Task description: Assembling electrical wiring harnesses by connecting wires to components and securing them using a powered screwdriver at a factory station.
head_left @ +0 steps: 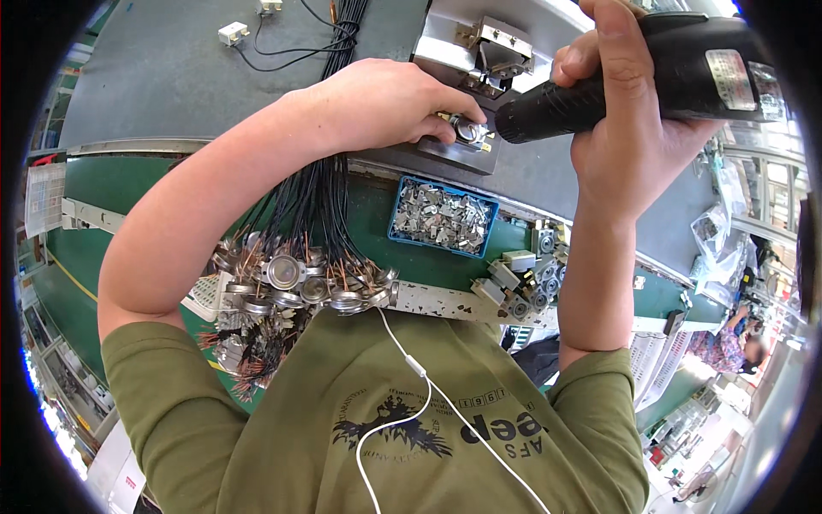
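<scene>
My right hand is wrapped around a black electric screwdriver. The tool lies nearly level, and its nose is just right of a small round metal part. With thumb and fingers my left hand pinches that part, which sits on a dark fixture block. The fingertips cover some of the part, and I cannot tell whether the screwdriver's bit touches it. Right behind the block stands a metal clamp on a bright bracket.
A blue tray of small metal clips sits in front of the fixture. Black wires with round metal ends hang over the bench edge, left. White blocks with round metal parts lie right of the tray. A white connector lies far left. A person is at far right.
</scene>
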`<action>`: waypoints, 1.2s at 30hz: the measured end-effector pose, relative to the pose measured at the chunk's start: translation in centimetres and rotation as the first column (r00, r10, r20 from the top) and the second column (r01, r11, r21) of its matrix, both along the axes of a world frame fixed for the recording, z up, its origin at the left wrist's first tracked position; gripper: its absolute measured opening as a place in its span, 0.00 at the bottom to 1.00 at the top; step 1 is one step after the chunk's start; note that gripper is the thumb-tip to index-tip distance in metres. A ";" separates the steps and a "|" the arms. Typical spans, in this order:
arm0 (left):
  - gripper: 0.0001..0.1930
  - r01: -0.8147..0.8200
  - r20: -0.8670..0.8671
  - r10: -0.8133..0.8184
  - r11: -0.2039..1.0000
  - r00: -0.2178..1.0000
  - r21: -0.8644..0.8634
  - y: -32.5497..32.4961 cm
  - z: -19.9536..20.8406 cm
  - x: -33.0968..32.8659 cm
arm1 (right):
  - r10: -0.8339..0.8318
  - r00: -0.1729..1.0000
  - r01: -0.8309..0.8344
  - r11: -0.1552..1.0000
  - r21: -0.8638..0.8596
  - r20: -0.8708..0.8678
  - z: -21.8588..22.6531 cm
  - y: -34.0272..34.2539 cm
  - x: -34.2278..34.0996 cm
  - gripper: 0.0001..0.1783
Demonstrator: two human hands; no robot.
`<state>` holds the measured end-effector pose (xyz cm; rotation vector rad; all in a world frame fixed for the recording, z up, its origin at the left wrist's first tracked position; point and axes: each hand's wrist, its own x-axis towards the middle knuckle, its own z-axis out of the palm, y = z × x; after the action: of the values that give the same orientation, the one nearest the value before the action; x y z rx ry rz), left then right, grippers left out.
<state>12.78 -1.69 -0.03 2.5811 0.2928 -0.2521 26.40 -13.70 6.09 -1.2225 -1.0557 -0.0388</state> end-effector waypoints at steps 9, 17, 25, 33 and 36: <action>0.18 0.007 0.033 -0.008 0.999 0.999 0.034 0.1 -0.3 0.2 | -0.042 0.998 0.040 0.997 -0.067 -0.037 -1.5 -0.8 -1.0 0.12; 0.18 0.007 0.006 -0.007 0.999 1.000 0.034 -0.3 0.0 -0.1 | 0.077 0.997 -0.077 0.993 -0.084 -0.009 -1.8 -0.9 -1.3 0.08; 0.19 0.051 0.079 -0.073 0.966 0.994 0.253 -0.6 -0.8 -0.8 | 0.003 0.999 0.001 0.995 -0.097 0.037 -1.1 -0.7 -1.9 0.11; 0.02 0.370 0.240 -0.501 0.822 0.832 0.434 -4.5 -2.1 -2.1 | 0.546 0.837 -0.547 0.834 0.067 0.038 0.3 -4.9 4.5 0.15; 0.02 0.432 0.172 -0.539 0.796 0.825 0.424 -4.8 -2.9 -2.3 | 0.600 0.799 -0.600 0.795 0.091 0.030 0.1 -4.8 6.3 0.16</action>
<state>10.50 -6.52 -2.90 2.9807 -0.5034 0.0047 32.68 -18.52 6.24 -0.7504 -1.3874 0.4029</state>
